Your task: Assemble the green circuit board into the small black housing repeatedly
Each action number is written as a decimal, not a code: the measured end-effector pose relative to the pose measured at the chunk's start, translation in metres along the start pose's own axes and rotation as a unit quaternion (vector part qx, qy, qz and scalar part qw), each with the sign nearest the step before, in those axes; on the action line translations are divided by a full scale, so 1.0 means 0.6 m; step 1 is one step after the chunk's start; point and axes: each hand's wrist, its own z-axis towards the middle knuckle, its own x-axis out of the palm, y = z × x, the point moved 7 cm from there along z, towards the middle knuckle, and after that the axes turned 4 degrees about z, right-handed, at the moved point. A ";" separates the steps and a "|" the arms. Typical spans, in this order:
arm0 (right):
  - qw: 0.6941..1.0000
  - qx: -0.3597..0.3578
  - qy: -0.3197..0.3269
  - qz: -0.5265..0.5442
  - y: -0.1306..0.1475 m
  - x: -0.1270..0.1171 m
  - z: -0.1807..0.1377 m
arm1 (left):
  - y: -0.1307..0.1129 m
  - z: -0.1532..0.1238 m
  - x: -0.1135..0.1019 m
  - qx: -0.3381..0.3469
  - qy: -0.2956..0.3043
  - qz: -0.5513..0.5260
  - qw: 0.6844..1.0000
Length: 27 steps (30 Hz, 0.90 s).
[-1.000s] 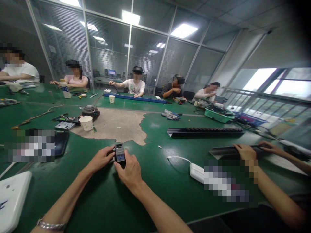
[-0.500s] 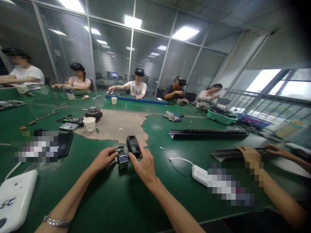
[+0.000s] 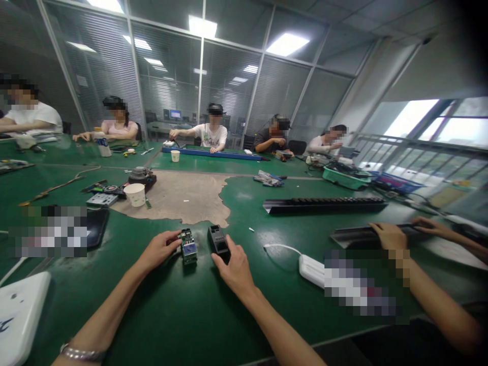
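A small circuit-board module (image 3: 189,250) with a bluish screen on its front is gripped at its left side by my left hand (image 3: 162,250). My left fingers are closed on it, partly hidden behind the module. Just to the right, my right hand (image 3: 237,267) has its thumb and fingers closed around a black plastic housing (image 3: 218,239) with rectangular openings. A strip of green table shows between the module and the housing; they do not touch.
Ahead lie a bare brown patch (image 3: 186,193), a paper cup (image 3: 134,195) and a black slotted rail (image 3: 324,206). To the right, a white power bank (image 3: 312,272) has a cable, and a co-worker's hands (image 3: 391,238) rest on another black rail (image 3: 354,236). Several people sit opposite.
My right hand has drawn the black housing rightward and slightly toward me, widening the gap to the circuit-board module. My left hand keeps its hold. The view has shifted slightly.
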 end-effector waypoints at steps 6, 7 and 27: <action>1.000 0.001 -0.010 -0.011 0.002 0.000 0.000 | 0.009 0.001 0.005 -0.011 0.000 -0.026 1.000; 1.000 0.005 -0.007 -0.012 0.003 0.000 0.001 | 0.011 0.002 0.006 -0.014 0.000 -0.030 0.999; 0.999 -0.021 0.042 0.005 0.159 0.041 0.032 | -0.005 -0.004 -0.006 -0.020 -0.020 -0.112 0.993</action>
